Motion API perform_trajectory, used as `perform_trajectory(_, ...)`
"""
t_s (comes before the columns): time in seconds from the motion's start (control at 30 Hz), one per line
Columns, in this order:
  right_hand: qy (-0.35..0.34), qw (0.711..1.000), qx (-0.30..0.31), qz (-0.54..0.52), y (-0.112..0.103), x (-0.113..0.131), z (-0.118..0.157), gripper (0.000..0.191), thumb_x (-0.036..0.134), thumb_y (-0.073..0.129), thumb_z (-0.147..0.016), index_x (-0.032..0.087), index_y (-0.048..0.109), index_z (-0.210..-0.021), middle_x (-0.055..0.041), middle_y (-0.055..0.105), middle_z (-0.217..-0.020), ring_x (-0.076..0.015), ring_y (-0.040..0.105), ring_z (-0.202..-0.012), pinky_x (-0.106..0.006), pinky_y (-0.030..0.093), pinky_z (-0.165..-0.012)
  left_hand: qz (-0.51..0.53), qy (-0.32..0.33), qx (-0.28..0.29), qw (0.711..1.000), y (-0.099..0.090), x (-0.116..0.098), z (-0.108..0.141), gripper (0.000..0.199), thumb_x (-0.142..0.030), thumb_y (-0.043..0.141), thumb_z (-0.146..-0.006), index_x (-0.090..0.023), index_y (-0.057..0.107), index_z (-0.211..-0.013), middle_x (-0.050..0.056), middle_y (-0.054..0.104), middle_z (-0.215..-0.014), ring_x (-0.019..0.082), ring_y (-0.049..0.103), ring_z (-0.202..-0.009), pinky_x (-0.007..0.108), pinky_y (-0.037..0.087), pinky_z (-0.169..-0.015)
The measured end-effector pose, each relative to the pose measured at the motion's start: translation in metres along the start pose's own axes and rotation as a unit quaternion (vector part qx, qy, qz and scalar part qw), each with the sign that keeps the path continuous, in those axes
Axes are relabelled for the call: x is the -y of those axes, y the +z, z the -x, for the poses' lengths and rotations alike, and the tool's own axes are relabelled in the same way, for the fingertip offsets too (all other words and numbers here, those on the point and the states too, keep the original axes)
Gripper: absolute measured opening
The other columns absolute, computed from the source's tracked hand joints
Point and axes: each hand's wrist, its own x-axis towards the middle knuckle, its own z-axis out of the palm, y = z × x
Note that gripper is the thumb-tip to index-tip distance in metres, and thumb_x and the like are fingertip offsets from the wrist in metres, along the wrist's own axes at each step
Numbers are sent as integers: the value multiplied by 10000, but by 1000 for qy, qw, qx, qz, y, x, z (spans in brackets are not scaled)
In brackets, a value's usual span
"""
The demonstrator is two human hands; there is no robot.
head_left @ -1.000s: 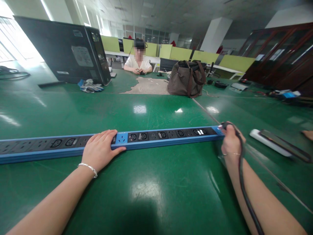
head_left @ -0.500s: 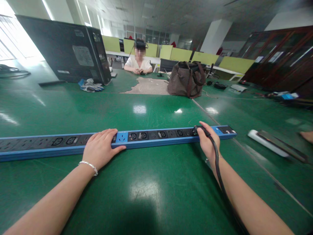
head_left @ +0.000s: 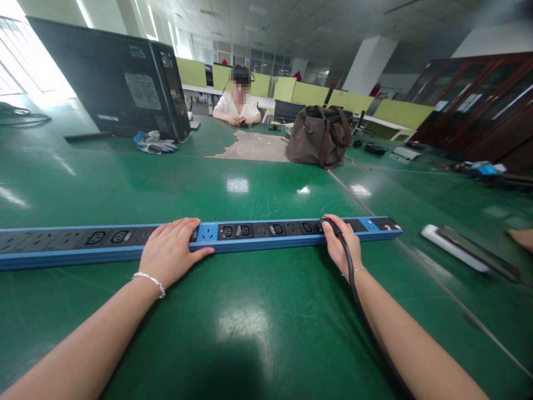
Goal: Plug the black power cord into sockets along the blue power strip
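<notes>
A long blue power strip [head_left: 258,243] with black socket panels lies across the green table before me. My left hand [head_left: 169,248] grips it left of the middle, fingers over the top and thumb along the front side, beside a blue socket [head_left: 207,232]. Toward the strip's right end, my right hand [head_left: 343,247] is closed around a black power plug [head_left: 324,223] at a socket. Its prongs are hidden, so I cannot tell how far in it sits. The plug's thick black cord [head_left: 352,278] runs down over my right wrist and along the forearm.
Right of the strip lie a white bar-shaped object [head_left: 449,249] and a dark phone-like slab [head_left: 478,253]. Farther back are a black computer case [head_left: 125,83], gloves [head_left: 154,143] and a brown bag [head_left: 316,136]. Someone [head_left: 237,108] sits across the table; part of another person's hand [head_left: 522,239] shows at the right.
My right hand has moved a little left along the strip with the plug, and its fingers are closed more over it. My left hand stays in place.
</notes>
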Motion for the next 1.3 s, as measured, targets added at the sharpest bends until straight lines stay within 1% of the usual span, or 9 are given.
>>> perform_trajectory(0.17,-29,998,-4,53,3,6,2,387,485,423,-870,235,657,-1050,-81,695,-1058,-263,614,-1011,-476,402,-963,2,-3,1,1000,0,0,0,706,-605,564,-756,-105,513,-1250,181,579,-1272,327,522,-1182,464,359,-1011)
perform_trajectory(0.37,-58,994,-7,93,1,2,8,362,431,422,-887,238,638,-1104,-67,694,-1050,-251,613,-975,-411,449,-896,-4,-2,2,1000,-2,-1,0,697,-597,564,-761,-104,511,-1250,180,579,-1272,323,526,-1178,462,365,-1009)
perform_trajectory(0.53,-97,989,6,113,-3,2,4,341,402,429,-890,235,631,-1109,-63,702,-1035,-235,635,-959,-406,432,-935,-6,0,6,1000,-3,-1,-1,693,-600,555,-764,-108,511,-1251,179,582,-1268,320,527,-1178,463,372,-1002)
perform_trajectory(0.67,-86,989,17,118,-5,5,0,314,401,464,-868,244,646,-1069,-56,709,-1013,-235,656,-929,-396,463,-895,-9,1,6,1000,-3,-1,-1,681,-594,559,-766,-116,511,-1248,171,584,-1268,312,526,-1180,452,372,-1003)
perform_trajectory(0.77,-85,989,15,123,-4,7,1,320,387,455,-873,224,641,-1076,-72,701,-1052,-245,639,-1005,-401,458,-914,-11,3,7,1000,-4,-1,0,687,-598,553,-769,-111,505,-1252,176,583,-1266,311,524,-1183,450,371,-1004)
perform_trajectory(0.9,-115,985,8,129,-3,5,5,334,369,435,-889,197,623,-1104,-93,670,-1138,-250,566,-1151,-425,391,-1004,-12,1,8,1000,-4,-1,0,687,-599,549,-772,-106,505,-1250,181,582,-1266,312,520,-1188,451,363,-1011)
perform_trajectory(0.97,-107,987,9,123,-3,4,5,328,372,441,-885,210,623,-1105,-81,681,-1110,-243,595,-1098,-411,406,-984,-11,1,9,1000,-4,-1,0,688,-602,545,-772,-111,503,-1251,178,580,-1269,311,518,-1191,451,361,-1013)
perform_trajectory(1.1,-71,992,10,104,-3,3,4,332,399,454,-865,234,635,-1088,-59,701,-1018,-234,636,-923,-374,461,-878,-6,-3,12,1000,-4,-1,0,685,-606,537,-772,-129,492,-1263,170,574,-1282,308,511,-1200,457,356,-1018)
perform_trajectory(1.3,-72,994,2,80,2,-1,2,364,409,448,-847,198,642,-1072,-81,701,-1000,-252,623,-930,-400,459,-884,9,-10,21,1000,-5,-1,-1,686,-605,541,-765,-138,494,-1265,168,568,-1292,319,502,-1208,472,349,-1021)
